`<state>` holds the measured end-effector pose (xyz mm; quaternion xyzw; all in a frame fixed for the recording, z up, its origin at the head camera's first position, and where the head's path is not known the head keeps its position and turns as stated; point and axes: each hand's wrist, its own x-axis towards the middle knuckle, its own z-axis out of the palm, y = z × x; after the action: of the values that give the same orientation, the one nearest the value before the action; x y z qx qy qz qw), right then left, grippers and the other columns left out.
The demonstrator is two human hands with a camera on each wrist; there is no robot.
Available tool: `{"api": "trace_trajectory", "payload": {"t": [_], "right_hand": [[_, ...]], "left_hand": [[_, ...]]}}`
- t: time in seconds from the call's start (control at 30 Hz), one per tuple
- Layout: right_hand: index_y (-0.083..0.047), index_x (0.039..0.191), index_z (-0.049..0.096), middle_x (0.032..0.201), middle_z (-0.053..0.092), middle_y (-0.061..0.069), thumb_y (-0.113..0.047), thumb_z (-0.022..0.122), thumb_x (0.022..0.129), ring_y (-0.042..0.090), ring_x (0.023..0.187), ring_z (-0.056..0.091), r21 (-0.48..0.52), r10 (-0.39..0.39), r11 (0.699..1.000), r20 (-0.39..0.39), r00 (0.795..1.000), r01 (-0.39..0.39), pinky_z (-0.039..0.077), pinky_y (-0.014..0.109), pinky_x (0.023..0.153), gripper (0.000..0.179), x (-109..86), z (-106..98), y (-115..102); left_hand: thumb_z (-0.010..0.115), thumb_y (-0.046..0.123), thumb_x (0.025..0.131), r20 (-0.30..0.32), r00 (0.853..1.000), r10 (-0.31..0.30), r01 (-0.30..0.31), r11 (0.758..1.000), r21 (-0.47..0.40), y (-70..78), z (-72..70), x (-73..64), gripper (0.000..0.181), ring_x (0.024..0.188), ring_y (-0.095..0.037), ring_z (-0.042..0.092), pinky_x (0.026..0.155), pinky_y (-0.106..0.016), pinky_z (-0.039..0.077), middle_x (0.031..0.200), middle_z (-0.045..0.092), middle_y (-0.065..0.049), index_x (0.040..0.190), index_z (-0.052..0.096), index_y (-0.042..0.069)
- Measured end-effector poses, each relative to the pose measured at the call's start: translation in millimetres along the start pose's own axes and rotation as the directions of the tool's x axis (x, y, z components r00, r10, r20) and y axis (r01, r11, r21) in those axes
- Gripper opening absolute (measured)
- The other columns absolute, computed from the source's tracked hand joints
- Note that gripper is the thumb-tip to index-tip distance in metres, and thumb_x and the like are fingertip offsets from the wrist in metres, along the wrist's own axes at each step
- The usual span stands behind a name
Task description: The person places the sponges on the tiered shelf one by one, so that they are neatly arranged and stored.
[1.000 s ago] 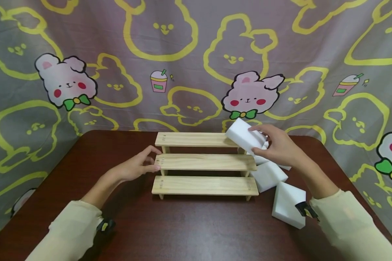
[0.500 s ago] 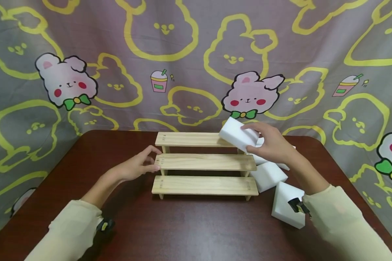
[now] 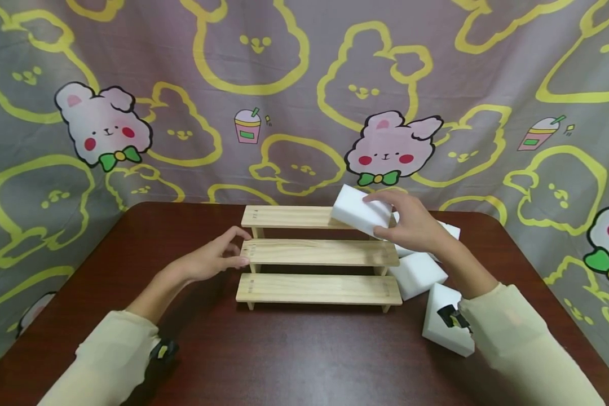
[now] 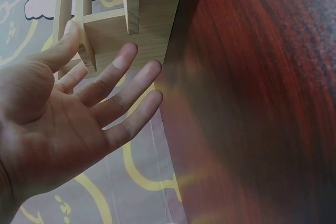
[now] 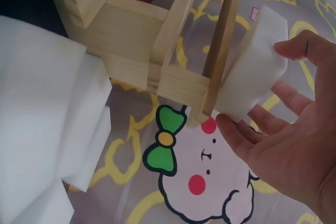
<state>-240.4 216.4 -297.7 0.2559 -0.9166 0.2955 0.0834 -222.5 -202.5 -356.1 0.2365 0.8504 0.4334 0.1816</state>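
In the head view, a three-tier wooden stand (image 3: 314,252) stands in the middle of the table. My left hand (image 3: 208,258) is at its left side, thumb and index finger at opposite edges of the middle plank's end; the other fingers (image 4: 126,90) reach out loosely in the left wrist view. Over the right part of the top plank (image 3: 284,216), my right hand (image 3: 411,221) pinches a white foam block (image 3: 357,208) between thumb and fingers. This block (image 5: 254,66) is tilted in the head view, and in the right wrist view its lower edge is close against the top plank.
Several more white foam blocks (image 3: 418,274) lie to the right of the stand, partly hidden under the right forearm. One block (image 3: 446,332) lies nearer the front. Behind the dark red table (image 3: 304,349) hangs a curtain (image 3: 294,51) with cartoon rabbits.
My right hand has carried the foam block leftward over the top plank, and the block has tipped somewhat flatter. The left hand and stand have stayed put.
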Motion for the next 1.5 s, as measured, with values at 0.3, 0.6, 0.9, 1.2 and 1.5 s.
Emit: {"api": "trace_trajectory", "payload": {"t": [0.3,0.6,0.9,1.2,1.5], "right_hand": [[-0.008,0.131,0.066,0.136,0.062,0.018,-0.007,0.073,0.082,0.035,0.109,0.06,0.024,-0.021,0.999,0.014,1.0,0.021,0.048,0.057,0.092,0.049,8.3,7.2,-4.4],[-0.006,0.128,0.063,0.132,0.063,0.016,-0.004,0.073,0.079,0.035,0.108,0.061,0.065,-0.045,0.997,0.013,0.999,0.044,0.048,0.051,0.092,0.05,16.5,11.2,-7.5],[-0.003,0.135,0.058,0.138,0.059,0.019,-0.001,0.075,0.08,0.036,0.115,0.055,0.133,-0.047,0.99,0.032,0.998,0.042,0.045,0.053,0.101,0.058,25.3,15.4,-6.1],[0.002,0.141,0.054,0.145,0.053,0.024,0.005,0.069,0.081,0.042,0.13,0.053,0.22,-0.032,0.975,0.07,0.997,0.016,0.041,0.059,0.11,0.062,31.0,20.7,-8.9],[0.0,0.142,0.056,0.144,0.054,0.023,0.001,0.071,0.083,0.042,0.129,0.055,0.209,-0.021,0.978,0.078,0.997,0.005,0.043,0.059,0.106,0.062,36.9,24.7,-16.0]], "left_hand": [[0.06,0.01,0.106,0.005,1.0,0.0,0.0,1.0,0.0,-0.3,-1.4,0.3,0.046,0.096,-0.037,0.061,0.081,-0.046,0.046,0.097,0.066,-0.021,0.14,0.032,-0.001],[0.06,0.009,0.106,0.014,1.0,0.001,-0.001,1.0,0.008,0.7,-2.7,1.4,0.046,0.093,-0.037,0.061,0.079,-0.044,0.045,0.098,0.065,-0.023,0.14,0.032,-0.002],[0.061,0.009,0.106,0.016,1.0,-0.007,0.007,1.0,0.002,1.5,-2.8,1.3,0.046,0.093,-0.036,0.06,0.078,-0.044,0.045,0.1,0.065,-0.024,0.139,0.032,-0.002],[0.061,0.009,0.105,0.014,1.0,-0.01,0.01,1.0,0.008,1.6,-2.8,0.7,0.045,0.094,-0.038,0.062,0.082,-0.049,0.047,0.106,0.064,-0.028,0.138,0.032,-0.002],[0.061,0.009,0.105,0.005,1.0,-0.001,0.001,0.998,0.056,4.6,-2.4,0.5,0.043,0.095,-0.039,0.065,0.088,-0.053,0.048,0.103,0.065,-0.027,0.136,0.033,-0.002]]}}
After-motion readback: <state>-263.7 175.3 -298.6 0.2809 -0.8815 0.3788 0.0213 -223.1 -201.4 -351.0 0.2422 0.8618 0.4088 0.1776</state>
